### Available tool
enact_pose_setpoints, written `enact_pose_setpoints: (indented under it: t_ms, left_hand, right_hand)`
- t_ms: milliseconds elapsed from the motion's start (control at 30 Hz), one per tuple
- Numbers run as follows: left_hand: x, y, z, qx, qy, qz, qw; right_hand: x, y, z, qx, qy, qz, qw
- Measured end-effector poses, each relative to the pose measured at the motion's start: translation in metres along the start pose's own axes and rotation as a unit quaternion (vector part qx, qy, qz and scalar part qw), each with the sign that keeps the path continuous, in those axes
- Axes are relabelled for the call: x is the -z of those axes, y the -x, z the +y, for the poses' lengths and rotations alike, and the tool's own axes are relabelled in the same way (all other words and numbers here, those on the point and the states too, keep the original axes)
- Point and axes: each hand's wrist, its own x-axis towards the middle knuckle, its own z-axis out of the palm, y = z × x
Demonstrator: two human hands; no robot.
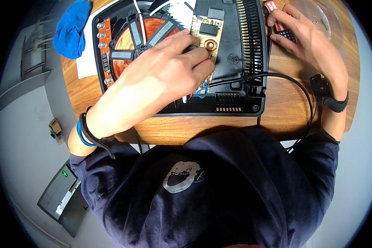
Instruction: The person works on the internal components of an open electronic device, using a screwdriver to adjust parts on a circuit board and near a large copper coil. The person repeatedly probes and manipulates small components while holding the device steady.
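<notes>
An opened induction cooker (231,60) lies on the table, its black casing showing a copper coil (153,27), a tan circuit board (211,31) and a small orange display board (104,49). My left hand (173,62) rests over the coil's edge and the circuit board, fingers curled; a bit of something dark shows between them, too covered to name. Right of the casing, my right hand (304,37) has its thumb and fingers closed around a red, white and black handle-like object (282,28), whose exact kind I cannot tell.
A blue cloth (72,29) and a white paper sheet (87,62) lie at the left. At the far right stands a clear round dish (324,22) with small pieces in it. A black power cord (291,78) loops from the casing over the wooden table (169,130).
</notes>
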Motion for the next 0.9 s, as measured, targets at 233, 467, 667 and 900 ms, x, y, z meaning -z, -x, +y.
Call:
enact_pose_setpoints:
  t_ms: [233,467,667,900]
  left_hand:
    - [0.004,0.002,-0.008,-0.002,0.018,-0.009,1.000]
    - [0.006,0.003,-0.009,-0.013,-0.009,-0.008,1.000]
    - [0.012,0.013,-0.015,0.006,0.004,-0.024,1.000]
    - [0.017,0.021,-0.013,-0.002,-0.004,-0.010,1.000]
  right_hand:
    - [-0.006,0.002,0.011,0.030,-0.015,0.017,0.999]
    - [-0.005,0.003,0.011,0.022,-0.013,0.006,1.000]
    - [-0.001,0.004,0.006,-0.012,-0.017,-0.010,1.000]
    - [-0.008,0.005,0.008,-0.002,-0.037,0.020,0.999]
